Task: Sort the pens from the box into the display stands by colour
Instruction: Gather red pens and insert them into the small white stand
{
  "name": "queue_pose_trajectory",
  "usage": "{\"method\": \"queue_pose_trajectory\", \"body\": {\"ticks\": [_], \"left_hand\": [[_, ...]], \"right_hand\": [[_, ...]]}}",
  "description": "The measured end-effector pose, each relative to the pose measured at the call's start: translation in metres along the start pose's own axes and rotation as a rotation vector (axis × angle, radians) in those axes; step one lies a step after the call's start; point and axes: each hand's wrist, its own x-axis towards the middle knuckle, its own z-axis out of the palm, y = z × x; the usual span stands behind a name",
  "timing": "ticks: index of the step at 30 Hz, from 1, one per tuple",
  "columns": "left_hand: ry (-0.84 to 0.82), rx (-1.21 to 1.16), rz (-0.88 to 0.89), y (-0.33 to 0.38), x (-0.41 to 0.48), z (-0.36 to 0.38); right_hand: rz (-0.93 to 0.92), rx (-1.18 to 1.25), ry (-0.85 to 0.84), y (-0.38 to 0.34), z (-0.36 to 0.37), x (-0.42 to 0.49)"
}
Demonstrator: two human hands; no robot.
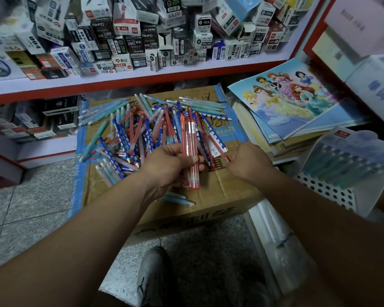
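Observation:
A heap of mixed pens (142,127), red, teal, pale and blue with white dots, lies on top of a closed cardboard box (220,191). My left hand (169,167) grips a bundle of red transparent pens (190,149) that stand upright in its fingers. My right hand (248,160) is just right of the bundle and pinches the tip of one more red pen (217,147) that lies slanted on the heap. A white perforated display stand (333,187) at the right holds several teal pens (346,160).
Red-edged shelves (120,78) behind the box are crammed with small pen cartons. A stack of cartoon-princess booklets (293,103) lies right of the box. Two pale blue pens (180,199) lie near the box's front edge. My shoe (153,275) stands on the speckled floor.

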Motion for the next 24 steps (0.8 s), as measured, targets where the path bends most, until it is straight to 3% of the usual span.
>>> {"method": "queue_pose_trajectory", "body": {"ticks": [4, 7, 11, 16, 24], "left_hand": [[-0.031, 0.018, 0.012, 0.000, -0.002, 0.011], [-0.044, 0.027, 0.022, 0.001, -0.006, 0.022], [-0.102, 0.026, 0.058, 0.007, -0.015, 0.041], [-0.165, 0.055, 0.191, 0.015, -0.036, 0.080], [-0.457, 0.064, 0.305, 0.002, -0.107, 0.205]], "right_hand": [[0.046, -0.012, 0.050, 0.008, -0.014, -0.016], [0.020, 0.080, 0.191, 0.020, -0.028, -0.033], [-0.065, 0.320, 0.367, 0.032, -0.061, -0.068], [-0.108, 0.518, 0.460, 0.059, -0.114, -0.127], [0.159, 0.657, 0.766, 0.155, -0.157, -0.317]]}}
